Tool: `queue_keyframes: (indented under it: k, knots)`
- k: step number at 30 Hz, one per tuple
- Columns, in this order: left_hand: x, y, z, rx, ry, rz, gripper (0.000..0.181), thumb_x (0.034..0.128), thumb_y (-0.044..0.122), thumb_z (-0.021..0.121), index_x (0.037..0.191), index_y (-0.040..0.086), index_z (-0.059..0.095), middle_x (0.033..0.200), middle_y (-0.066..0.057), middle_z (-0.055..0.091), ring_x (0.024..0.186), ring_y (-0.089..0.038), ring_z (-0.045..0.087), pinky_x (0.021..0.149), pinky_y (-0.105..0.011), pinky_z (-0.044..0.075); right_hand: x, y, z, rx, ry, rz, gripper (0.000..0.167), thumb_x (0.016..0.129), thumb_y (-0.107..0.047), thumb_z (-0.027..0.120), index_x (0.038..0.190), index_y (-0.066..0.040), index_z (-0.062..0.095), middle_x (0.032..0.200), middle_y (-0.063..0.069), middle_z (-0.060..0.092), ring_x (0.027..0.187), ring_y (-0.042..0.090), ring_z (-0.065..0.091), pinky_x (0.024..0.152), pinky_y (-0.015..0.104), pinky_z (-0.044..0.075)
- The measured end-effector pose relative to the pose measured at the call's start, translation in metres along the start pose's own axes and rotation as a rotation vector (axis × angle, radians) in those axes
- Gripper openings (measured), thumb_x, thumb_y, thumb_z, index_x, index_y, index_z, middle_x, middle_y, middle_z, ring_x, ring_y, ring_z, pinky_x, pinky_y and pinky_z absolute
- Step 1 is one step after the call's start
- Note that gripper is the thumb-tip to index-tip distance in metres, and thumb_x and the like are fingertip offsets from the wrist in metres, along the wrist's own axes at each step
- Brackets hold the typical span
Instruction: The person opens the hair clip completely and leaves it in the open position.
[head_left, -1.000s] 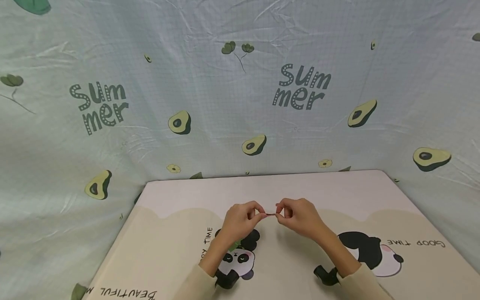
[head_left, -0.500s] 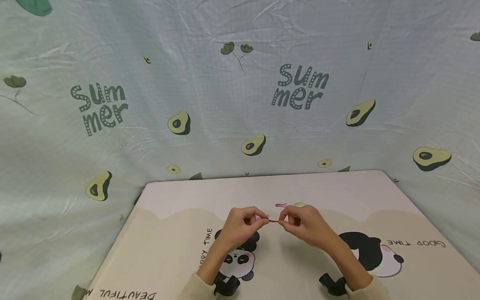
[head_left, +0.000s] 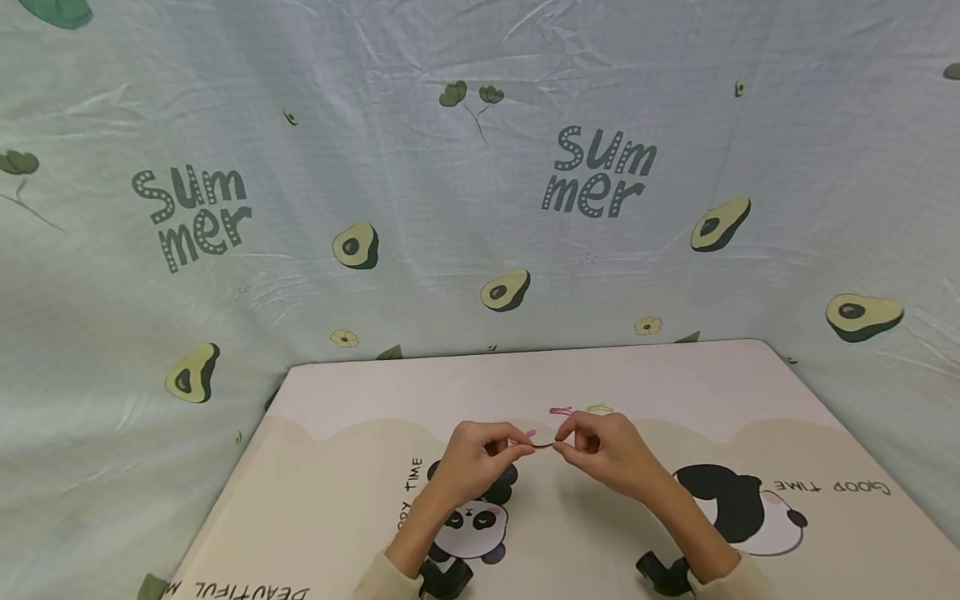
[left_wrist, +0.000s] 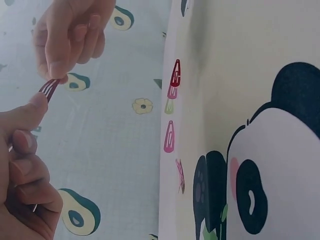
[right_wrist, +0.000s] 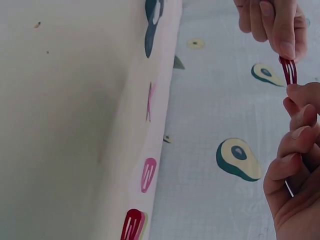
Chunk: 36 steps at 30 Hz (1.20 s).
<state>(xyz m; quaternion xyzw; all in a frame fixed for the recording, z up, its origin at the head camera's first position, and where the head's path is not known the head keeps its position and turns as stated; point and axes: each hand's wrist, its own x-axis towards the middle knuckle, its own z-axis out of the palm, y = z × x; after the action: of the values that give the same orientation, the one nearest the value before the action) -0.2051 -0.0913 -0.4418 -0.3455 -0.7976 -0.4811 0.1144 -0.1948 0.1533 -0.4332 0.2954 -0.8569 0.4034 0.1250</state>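
A dark red hair clip [head_left: 543, 446] is stretched between the two hands, above the table. The left hand [head_left: 480, 458] pinches one end between thumb and forefinger; the right hand [head_left: 611, 450] pinches the other. In the left wrist view, pale slots show along the clip [left_wrist: 49, 89], with the left hand [left_wrist: 25, 170] below it and the right hand [left_wrist: 75, 35] above. The right wrist view has the clip [right_wrist: 289, 71] held upright between the left hand [right_wrist: 275, 25] and the right hand [right_wrist: 300, 170].
Toward the table's far side lie a red clip [left_wrist: 175, 73], a pink clip [left_wrist: 169, 136], a green clip [left_wrist: 169, 106] and a thin pinkish crossed item [left_wrist: 180, 176]. The table cover [head_left: 337, 483] has panda prints. Behind hangs a pale curtain [head_left: 420, 167] with avocado prints.
Both hands have come slightly nearer the person with the clip between them. Pink and green clips beyond the hands, hidden a second ago, now show.
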Motion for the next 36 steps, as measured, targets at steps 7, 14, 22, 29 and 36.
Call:
queue_keyframes:
  k: [7,14,22,29,36]
  knots:
    - [-0.001,-0.004,0.005,-0.027,0.072,0.025,0.004,0.0906,0.015,0.079,0.091,0.011,0.080,0.054,0.002,0.055,0.053,0.007,0.038,0.048,-0.012,0.032,0.000,-0.001,0.002,-0.067,0.079,-0.032,0.019,0.084,-0.004,0.082,0.085,-0.019,0.071,0.061,-0.017,0.047,0.057,-0.006,0.039,0.051,0.018,0.039]
    - [0.000,0.002,0.009,-0.016,0.143,0.039,0.005,0.0893,0.012,0.080,0.094,0.011,0.080,0.051,0.002,0.052,0.051,0.009,0.035,0.047,-0.009,0.028,-0.001,-0.004,0.003,-0.094,0.151,-0.073,0.020,0.082,-0.006,0.084,0.085,-0.020,0.070,0.060,-0.018,0.046,0.054,-0.009,0.037,0.048,0.016,0.037]
    - [0.001,0.007,0.011,-0.017,0.141,0.005,0.008,0.0882,0.010,0.080,0.096,0.008,0.080,0.052,0.002,0.051,0.052,0.010,0.034,0.047,-0.011,0.027,-0.002,-0.001,0.003,-0.051,0.169,-0.109,0.023,0.080,-0.002,0.084,0.086,-0.019,0.070,0.059,-0.016,0.047,0.053,-0.009,0.037,0.047,0.011,0.034]
    - [0.001,0.008,0.013,-0.007,0.167,0.007,0.010,0.0881,0.010,0.081,0.096,0.005,0.080,0.051,0.002,0.049,0.051,0.010,0.032,0.047,-0.009,0.024,-0.003,0.001,0.003,-0.018,0.173,-0.125,0.025,0.079,0.001,0.084,0.085,-0.019,0.070,0.058,-0.015,0.048,0.053,-0.010,0.037,0.046,0.011,0.034]
    - [0.000,0.006,0.015,0.007,0.172,0.011,0.008,0.0880,0.012,0.081,0.095,0.008,0.080,0.051,0.003,0.048,0.051,0.011,0.032,0.047,-0.009,0.024,-0.003,0.003,0.005,-0.004,0.183,-0.118,0.026,0.079,0.002,0.084,0.086,-0.019,0.069,0.058,-0.014,0.048,0.053,-0.009,0.037,0.047,0.011,0.035]
